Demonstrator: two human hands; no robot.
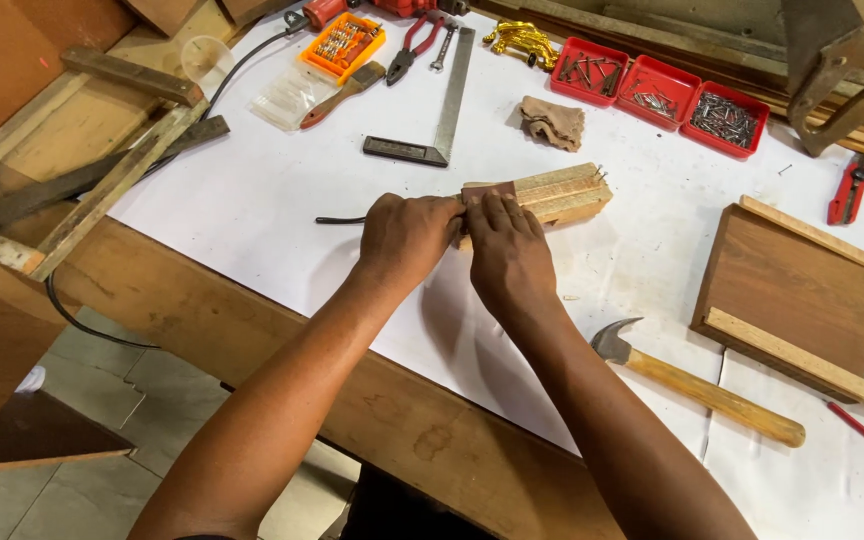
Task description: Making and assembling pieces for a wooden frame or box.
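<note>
While both hands press a brown sandpaper sheet [489, 191] to the stacked wood strips [562, 192], sanding looks underway.
Left hand [407, 237] curls closed at the strips' nine-o'clock end; right hand [508, 252] lies flat, fingers pinning the sheet. The strips lie mid-table, with a claw hammer [697, 385] at their four o'clock and a steel square [442, 110] at eleven. A next stroke likely calls for a steady hold on the strips.
</note>
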